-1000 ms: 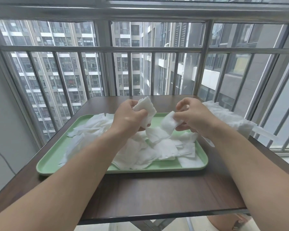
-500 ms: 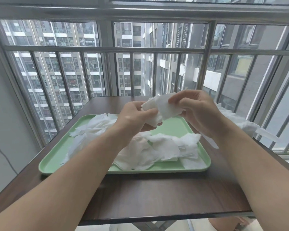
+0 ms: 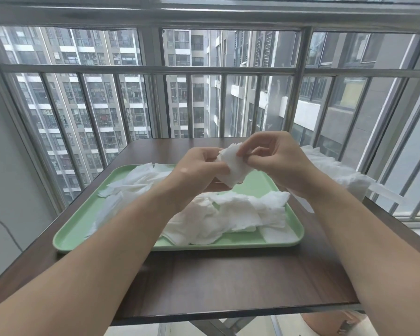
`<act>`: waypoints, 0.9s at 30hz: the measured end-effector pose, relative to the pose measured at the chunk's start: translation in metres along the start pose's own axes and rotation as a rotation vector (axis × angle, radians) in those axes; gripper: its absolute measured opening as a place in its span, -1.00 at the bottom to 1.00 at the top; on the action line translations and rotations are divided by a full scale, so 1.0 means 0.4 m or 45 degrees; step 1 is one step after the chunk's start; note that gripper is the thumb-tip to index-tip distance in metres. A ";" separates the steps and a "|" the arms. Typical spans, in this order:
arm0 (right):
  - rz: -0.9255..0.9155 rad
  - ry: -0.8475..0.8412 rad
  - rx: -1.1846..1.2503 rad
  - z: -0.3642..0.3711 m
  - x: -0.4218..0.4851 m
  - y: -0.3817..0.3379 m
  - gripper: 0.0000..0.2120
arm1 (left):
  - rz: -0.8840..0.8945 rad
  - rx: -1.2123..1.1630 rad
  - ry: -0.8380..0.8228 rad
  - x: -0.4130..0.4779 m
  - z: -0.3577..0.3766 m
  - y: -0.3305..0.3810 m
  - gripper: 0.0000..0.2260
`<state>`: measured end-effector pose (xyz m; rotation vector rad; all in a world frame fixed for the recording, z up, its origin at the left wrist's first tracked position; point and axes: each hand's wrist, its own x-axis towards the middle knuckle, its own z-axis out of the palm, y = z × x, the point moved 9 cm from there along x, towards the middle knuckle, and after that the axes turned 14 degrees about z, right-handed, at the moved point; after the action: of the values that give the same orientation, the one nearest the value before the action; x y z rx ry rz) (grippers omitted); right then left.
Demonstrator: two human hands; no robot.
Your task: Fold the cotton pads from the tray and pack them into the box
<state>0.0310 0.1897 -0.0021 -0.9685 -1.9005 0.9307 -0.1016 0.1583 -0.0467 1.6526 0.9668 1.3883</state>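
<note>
My left hand (image 3: 199, 168) and right hand (image 3: 274, 161), apart a second ago, now share a pinching grip on one cotton pad (image 3: 233, 166) raised above the tray (image 3: 66, 241); folding apparently under way, boxing ahead

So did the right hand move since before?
Yes. The right hand rose from the pile and came inward over the green tray, meeting the left hand on the held pads.

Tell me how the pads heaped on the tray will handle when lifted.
Probably floppy: the held pad bends between the left hand and right hand. Likely very light: the heap lies crumpled, edges lifted. Overlapping sheets may drag neighbours along.
</note>
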 end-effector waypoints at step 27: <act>0.334 -0.251 -0.815 0.162 -0.019 0.085 -0.89 | 0.063 0.267 0.419 -0.006 -0.086 0.032 -0.91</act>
<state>-0.0130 0.1819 -0.0605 -1.5749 -2.3395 0.5707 -0.1349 0.1533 -0.0321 1.6361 1.3044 1.6754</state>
